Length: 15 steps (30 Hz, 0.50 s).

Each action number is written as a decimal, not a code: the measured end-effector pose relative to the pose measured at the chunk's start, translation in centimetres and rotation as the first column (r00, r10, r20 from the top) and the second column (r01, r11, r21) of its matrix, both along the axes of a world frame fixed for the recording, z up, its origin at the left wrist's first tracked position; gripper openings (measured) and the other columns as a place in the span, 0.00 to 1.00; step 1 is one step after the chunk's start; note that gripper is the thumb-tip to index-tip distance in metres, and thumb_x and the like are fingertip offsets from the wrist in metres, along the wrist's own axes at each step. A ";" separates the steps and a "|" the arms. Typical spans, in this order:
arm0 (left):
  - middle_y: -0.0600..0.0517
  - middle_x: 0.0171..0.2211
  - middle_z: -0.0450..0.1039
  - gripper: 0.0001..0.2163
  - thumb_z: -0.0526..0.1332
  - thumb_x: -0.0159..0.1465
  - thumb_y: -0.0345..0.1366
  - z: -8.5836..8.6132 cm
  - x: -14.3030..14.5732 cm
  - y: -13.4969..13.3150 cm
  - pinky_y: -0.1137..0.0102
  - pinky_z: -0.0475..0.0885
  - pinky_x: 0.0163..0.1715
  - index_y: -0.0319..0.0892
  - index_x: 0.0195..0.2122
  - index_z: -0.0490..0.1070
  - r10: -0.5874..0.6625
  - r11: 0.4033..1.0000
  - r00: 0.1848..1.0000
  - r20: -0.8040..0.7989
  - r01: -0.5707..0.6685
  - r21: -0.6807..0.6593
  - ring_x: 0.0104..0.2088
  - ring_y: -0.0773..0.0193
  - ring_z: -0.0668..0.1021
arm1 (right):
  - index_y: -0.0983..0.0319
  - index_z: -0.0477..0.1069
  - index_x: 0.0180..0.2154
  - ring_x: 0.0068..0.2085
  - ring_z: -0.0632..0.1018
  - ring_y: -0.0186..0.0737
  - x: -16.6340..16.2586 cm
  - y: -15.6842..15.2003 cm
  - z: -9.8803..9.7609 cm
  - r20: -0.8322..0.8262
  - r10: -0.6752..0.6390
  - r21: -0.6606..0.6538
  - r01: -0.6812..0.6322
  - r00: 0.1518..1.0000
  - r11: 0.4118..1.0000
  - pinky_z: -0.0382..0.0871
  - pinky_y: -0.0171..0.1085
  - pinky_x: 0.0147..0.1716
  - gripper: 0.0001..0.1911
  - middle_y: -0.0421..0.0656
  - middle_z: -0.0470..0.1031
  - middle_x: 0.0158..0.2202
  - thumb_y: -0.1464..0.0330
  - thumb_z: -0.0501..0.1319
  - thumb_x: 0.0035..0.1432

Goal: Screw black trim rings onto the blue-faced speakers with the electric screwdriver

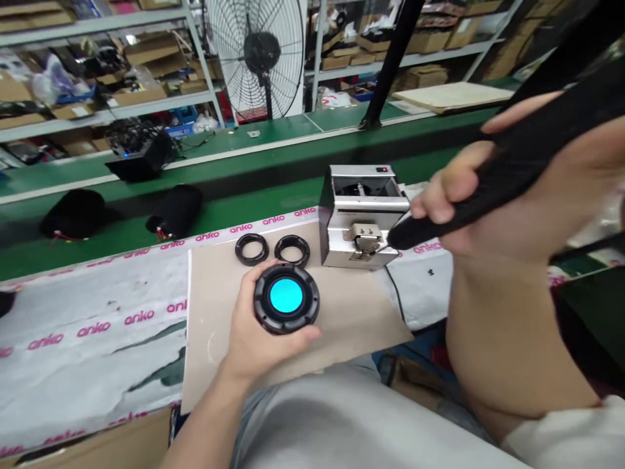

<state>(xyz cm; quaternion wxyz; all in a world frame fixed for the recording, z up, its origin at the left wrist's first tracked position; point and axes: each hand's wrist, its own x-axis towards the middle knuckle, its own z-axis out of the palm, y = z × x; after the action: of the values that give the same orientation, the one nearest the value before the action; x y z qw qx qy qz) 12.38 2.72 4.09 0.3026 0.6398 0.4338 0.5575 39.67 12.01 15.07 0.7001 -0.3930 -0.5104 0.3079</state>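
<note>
My left hand (258, 339) is wrapped round the side of a black round housing (310, 299), with a bright cyan disc in its middle. Raised at the right, my right hand (527, 176) grips a black electric screwdriver (493, 182) by its thick body. Its narrow nose points down and left at the front outlet of a metal screw feeder (336, 221); I cannot tell whether the bit touches. Just beyond the housing, two black rings (251, 249) lie side by side on the brown board (215, 326).
White sheeting with pink print (122, 319) covers the left of the green bench. Two black pouches (176, 212) lie at the back left. A black post (390, 65) rises beyond the feeder. Behind stand a large fan (261, 52) and loaded shelves (107, 107).
</note>
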 end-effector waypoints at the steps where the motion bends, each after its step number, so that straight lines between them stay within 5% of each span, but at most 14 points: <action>1: 0.45 0.57 0.83 0.41 0.85 0.51 0.50 -0.2 1.0 0.5 0.58 0.82 0.58 0.48 0.62 0.71 -0.017 1.000 1.000 0.017 0.017 0.017 0.57 0.47 0.87 | 0.53 0.69 0.38 0.18 0.69 0.44 -0.6 0.3 -0.1 -0.052 0.027 0.055 -0.024 0.998 0.998 0.64 0.43 0.15 0.36 0.37 0.66 0.20 0.32 0.73 0.44; 7: 0.42 0.57 0.82 0.45 0.84 0.49 0.55 -0.4 5.2 2.7 0.55 0.83 0.56 0.47 0.63 0.66 -0.241 0.965 0.968 0.067 0.246 -0.087 0.55 0.45 0.87 | 0.56 0.71 0.36 0.15 0.66 0.37 -3.1 1.9 -2.4 -0.159 0.130 0.127 -0.111 0.979 0.986 0.56 0.38 0.12 0.29 0.37 0.67 0.19 0.37 0.67 0.63; 11: 0.43 0.56 0.82 0.44 0.85 0.49 0.55 0.0 5.3 3.0 0.56 0.84 0.54 0.47 0.62 0.66 -0.260 0.954 0.962 0.086 0.270 -0.134 0.54 0.45 0.87 | 0.57 0.69 0.34 0.13 0.63 0.35 -3.1 2.8 -3.7 -0.209 0.121 0.141 -0.093 0.970 0.986 0.49 0.37 0.11 0.35 0.37 0.64 0.17 0.32 0.64 0.61; 15: 0.43 0.57 0.82 0.46 0.85 0.48 0.54 -0.1 5.1 2.9 0.54 0.82 0.57 0.47 0.62 0.65 -0.247 0.957 0.966 0.081 0.257 -0.136 0.56 0.44 0.87 | 0.56 0.67 0.32 0.12 0.62 0.36 -2.9 2.5 -3.5 -0.208 0.149 0.021 -0.148 0.967 0.989 0.53 0.38 0.10 0.39 0.36 0.64 0.16 0.27 0.63 0.56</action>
<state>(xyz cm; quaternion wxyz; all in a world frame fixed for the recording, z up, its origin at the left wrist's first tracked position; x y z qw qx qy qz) 17.53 5.62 4.02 0.4306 0.6483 0.3784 0.5011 36.77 14.47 11.54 0.7260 -0.3173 -0.4630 0.3974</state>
